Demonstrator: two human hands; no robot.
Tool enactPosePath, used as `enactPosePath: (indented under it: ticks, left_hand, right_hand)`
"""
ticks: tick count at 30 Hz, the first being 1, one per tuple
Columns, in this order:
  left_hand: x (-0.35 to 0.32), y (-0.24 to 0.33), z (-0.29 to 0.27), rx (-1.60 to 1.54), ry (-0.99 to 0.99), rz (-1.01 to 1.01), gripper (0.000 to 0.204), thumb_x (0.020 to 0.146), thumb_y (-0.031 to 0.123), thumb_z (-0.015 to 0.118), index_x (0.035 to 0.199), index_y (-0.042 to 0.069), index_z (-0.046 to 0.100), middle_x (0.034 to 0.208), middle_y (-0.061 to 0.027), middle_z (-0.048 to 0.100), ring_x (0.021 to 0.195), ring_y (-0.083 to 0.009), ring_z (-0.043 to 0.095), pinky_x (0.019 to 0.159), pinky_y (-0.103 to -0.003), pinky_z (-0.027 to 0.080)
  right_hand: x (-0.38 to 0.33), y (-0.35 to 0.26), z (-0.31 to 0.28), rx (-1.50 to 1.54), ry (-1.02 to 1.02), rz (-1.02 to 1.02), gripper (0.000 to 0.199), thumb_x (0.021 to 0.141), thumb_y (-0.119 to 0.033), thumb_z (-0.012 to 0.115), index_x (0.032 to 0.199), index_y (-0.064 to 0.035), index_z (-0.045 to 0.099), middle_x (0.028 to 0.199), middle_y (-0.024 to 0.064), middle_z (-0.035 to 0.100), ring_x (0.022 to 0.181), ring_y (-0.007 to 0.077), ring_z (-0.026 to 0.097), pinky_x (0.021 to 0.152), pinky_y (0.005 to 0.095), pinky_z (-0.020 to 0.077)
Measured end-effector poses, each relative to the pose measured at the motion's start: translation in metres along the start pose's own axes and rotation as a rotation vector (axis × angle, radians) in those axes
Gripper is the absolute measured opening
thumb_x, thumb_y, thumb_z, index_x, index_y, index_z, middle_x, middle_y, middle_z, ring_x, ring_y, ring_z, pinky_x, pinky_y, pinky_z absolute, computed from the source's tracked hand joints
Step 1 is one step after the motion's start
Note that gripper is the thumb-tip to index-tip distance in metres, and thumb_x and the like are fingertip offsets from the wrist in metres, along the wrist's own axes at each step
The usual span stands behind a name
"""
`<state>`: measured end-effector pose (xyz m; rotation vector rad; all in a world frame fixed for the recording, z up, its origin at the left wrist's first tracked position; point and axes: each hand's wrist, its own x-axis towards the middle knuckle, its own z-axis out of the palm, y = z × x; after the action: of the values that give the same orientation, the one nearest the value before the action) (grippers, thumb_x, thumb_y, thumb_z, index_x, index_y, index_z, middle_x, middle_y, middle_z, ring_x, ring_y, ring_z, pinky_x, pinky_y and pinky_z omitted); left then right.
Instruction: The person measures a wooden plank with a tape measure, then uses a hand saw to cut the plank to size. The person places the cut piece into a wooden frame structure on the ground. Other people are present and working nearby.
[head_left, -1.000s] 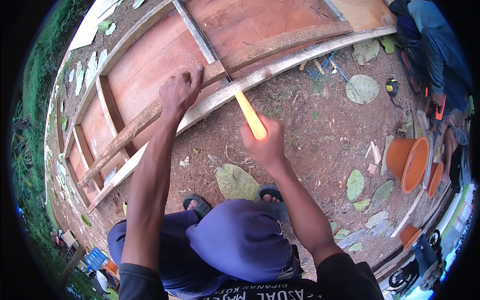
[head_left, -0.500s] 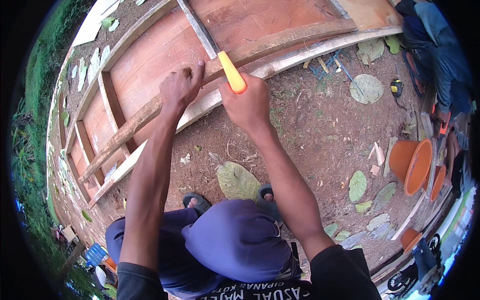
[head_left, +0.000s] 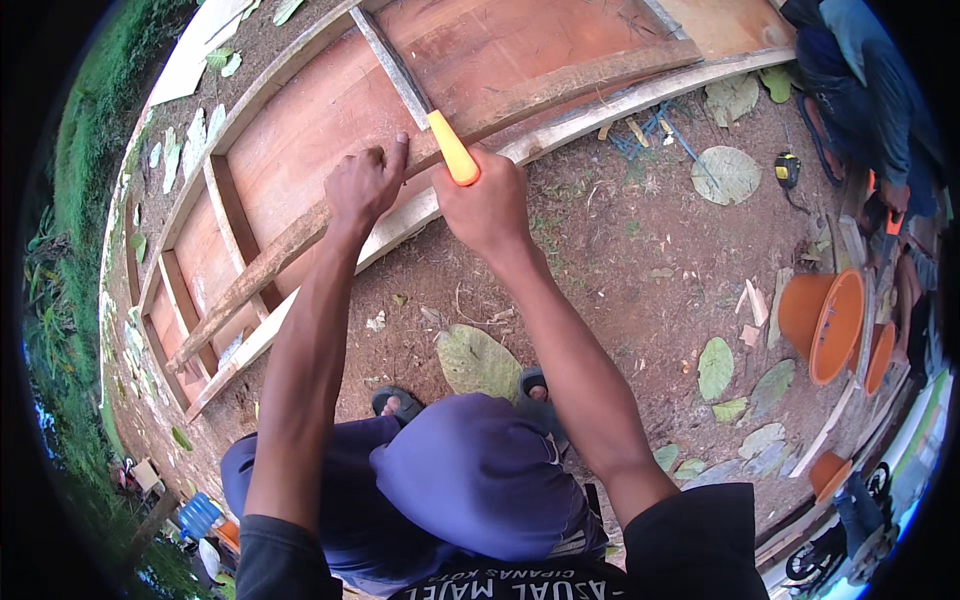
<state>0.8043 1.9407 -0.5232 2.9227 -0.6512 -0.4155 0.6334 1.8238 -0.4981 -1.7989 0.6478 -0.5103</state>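
My right hand [head_left: 487,200] grips the yellow-orange handle of what looks like a handsaw [head_left: 452,148]. The handle is seen nearly edge-on, and I cannot make out its blade. A long rough wooden batten [head_left: 262,268] lies slantwise over a panel frame. My left hand [head_left: 362,188] presses on it just left of the saw, fingers curled over the wood and thumb raised. Beneath, the reddish plywood panel [head_left: 290,120] has a pale edge beam [head_left: 410,215] along its near side. A greyish cross strut [head_left: 392,70] ends close to the saw handle.
Large leaves, one a green-brown leaf [head_left: 475,360], litter the soil before my feet. Orange pots [head_left: 808,310] and a tape measure [head_left: 787,170] are on the right. Beyond them crouches another person [head_left: 880,110], whose hand is at an orange-handled saw [head_left: 894,222]. A blue water bottle [head_left: 198,515] is lower left.
My view has shifted slightly. My right hand and the saw handle sit a little farther left in the picture. My left hand stays on the batten, its thumb standing straighter.
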Motion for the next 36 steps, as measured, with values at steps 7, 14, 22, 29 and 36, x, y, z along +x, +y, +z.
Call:
enactPosePath:
  ticks: [7, 14, 22, 29, 36]
  left_hand:
    - [-0.003, -0.020, 0.008, 0.000, -0.010, -0.052, 0.081, 0.100, 0.069, 0.037, 0.085, 0.001, 0.077, 0.083, -0.0334, 0.070, 0.085, -0.0476, 0.072, 0.079, -0.055, 0.056]
    - [-0.005, -0.002, 0.003, -0.030, -0.060, 0.002, 0.081, 0.099, 0.071, 0.035, 0.084, 0.004, 0.077, 0.082, -0.0311, 0.071, 0.084, -0.0467, 0.072, 0.081, -0.055, 0.055]
    - [-0.003, -0.020, 0.012, 0.006, 0.014, -0.018, 0.076, 0.100, 0.068, 0.038, 0.079, 0.005, 0.075, 0.075, -0.0274, 0.070, 0.079, -0.0446, 0.071, 0.076, -0.054, 0.054]
    - [-0.009, -0.020, 0.010, -0.001, -0.049, -0.026, 0.078, 0.101, 0.068, 0.036, 0.083, 0.004, 0.077, 0.081, -0.0304, 0.071, 0.084, -0.0463, 0.072, 0.078, -0.055, 0.055]
    - [-0.001, -0.012, 0.010, -0.019, 0.028, -0.005, 0.075, 0.101, 0.065, 0.038, 0.080, 0.003, 0.075, 0.075, -0.0277, 0.070, 0.078, -0.0445, 0.072, 0.076, -0.054, 0.054]
  right_hand:
    - [-0.161, -0.030, -0.101, 0.057, -0.134, 0.204, 0.010, 0.085, 0.001, 0.061, 0.087, 0.0087, 0.068, 0.065, 0.0098, 0.067, 0.065, 0.0193, 0.074, 0.058, 0.0322, 0.0570]
    - [-0.021, 0.004, -0.008, 0.003, 0.021, 0.021, 0.025, 0.084, -0.011, 0.068, 0.067, 0.0011, 0.054, 0.053, 0.0151, 0.053, 0.043, 0.0214, 0.049, 0.046, 0.0387, 0.0391]
    - [-0.119, -0.017, -0.069, 0.029, -0.065, 0.184, 0.009, 0.084, 0.001, 0.063, 0.075, 0.0010, 0.064, 0.057, 0.0073, 0.062, 0.052, 0.0167, 0.065, 0.052, 0.0348, 0.0512]
    - [-0.082, 0.008, -0.038, 0.016, -0.147, 0.174, 0.013, 0.083, -0.008, 0.070, 0.084, 0.0032, 0.065, 0.066, 0.0184, 0.065, 0.057, 0.0302, 0.068, 0.057, 0.0391, 0.0528]
    - [-0.092, 0.012, -0.045, -0.012, -0.101, 0.139, 0.008, 0.083, -0.006, 0.067, 0.084, 0.0020, 0.067, 0.065, 0.0152, 0.066, 0.056, 0.0263, 0.069, 0.055, 0.0374, 0.0537]
